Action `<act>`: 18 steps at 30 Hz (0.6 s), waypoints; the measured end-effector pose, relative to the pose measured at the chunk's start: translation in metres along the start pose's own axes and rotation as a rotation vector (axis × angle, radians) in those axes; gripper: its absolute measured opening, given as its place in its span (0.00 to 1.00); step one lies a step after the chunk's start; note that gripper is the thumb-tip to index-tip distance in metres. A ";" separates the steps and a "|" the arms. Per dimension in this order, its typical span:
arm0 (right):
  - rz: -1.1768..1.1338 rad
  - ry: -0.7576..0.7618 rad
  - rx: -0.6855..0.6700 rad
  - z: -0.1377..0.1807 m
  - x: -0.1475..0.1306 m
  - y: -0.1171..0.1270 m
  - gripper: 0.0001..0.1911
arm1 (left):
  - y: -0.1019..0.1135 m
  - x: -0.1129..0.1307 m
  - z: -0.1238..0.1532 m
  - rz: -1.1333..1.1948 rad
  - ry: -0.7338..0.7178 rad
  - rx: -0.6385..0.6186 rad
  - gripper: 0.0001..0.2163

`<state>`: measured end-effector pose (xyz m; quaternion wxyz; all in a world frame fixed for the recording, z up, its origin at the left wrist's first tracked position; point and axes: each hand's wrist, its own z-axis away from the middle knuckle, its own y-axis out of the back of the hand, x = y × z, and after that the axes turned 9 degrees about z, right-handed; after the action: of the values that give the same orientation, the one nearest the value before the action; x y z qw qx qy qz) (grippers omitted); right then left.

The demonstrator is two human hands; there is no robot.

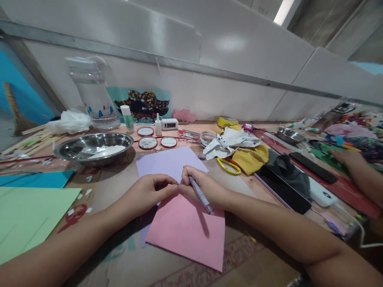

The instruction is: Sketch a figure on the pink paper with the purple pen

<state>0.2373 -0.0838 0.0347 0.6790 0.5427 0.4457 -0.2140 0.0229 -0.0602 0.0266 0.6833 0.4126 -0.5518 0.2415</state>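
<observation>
- While the two hands met over the pink sheet [185, 235] in the middle of the table [119, 187], the right hand [203, 187] was clenched round a pen [201, 195]. Its barrel slanted back toward the wrist and its free end hung just above the paper. I judged that a drop of the wrist could mark or dent the sheet.
- The left hand [149, 193] was pinched shut, its fingertips touching those of the right (whether anything small sat between them I could not tell, as the fingers hid it). If something was there, a slack pinch could lose it among the white paper scraps lying about.
- The pink sheet lay loose, its far edge overlapping a lavender sheet [170, 161], and neither palm pressed it flat. A push from either hand could skew both sheets.
- The left forearm passed near a green sheet [26, 215] at the table's edge, so a sweep of that arm could drag or crease it.
- A steel bowl [92, 147] with something white in it stood beyond the left hand, and a small glue bottle [158, 125] stood upright behind it. Both were well apart from the hands, so I rated a spill unlikely unless someone reached wide.
- Another person's hand [348, 157] rested in the clutter far to the right, past a black phone [284, 189]. Yellow-handled scissors [229, 167] lay between the two workers, and I thought a shared grab for them could knock the phone.
</observation>
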 end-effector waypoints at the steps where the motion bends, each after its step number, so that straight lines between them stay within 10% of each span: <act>1: -0.005 0.006 0.012 0.000 0.001 -0.001 0.19 | 0.000 0.000 0.000 -0.009 0.003 -0.001 0.21; 18: 0.102 -0.012 -0.143 -0.019 0.011 0.038 0.17 | 0.045 -0.005 -0.011 -0.115 0.053 0.358 0.18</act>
<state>0.2650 -0.0526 0.0461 0.7287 0.5136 0.4275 -0.1499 -0.0080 -0.0264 0.0344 0.6260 0.5521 -0.4573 0.3069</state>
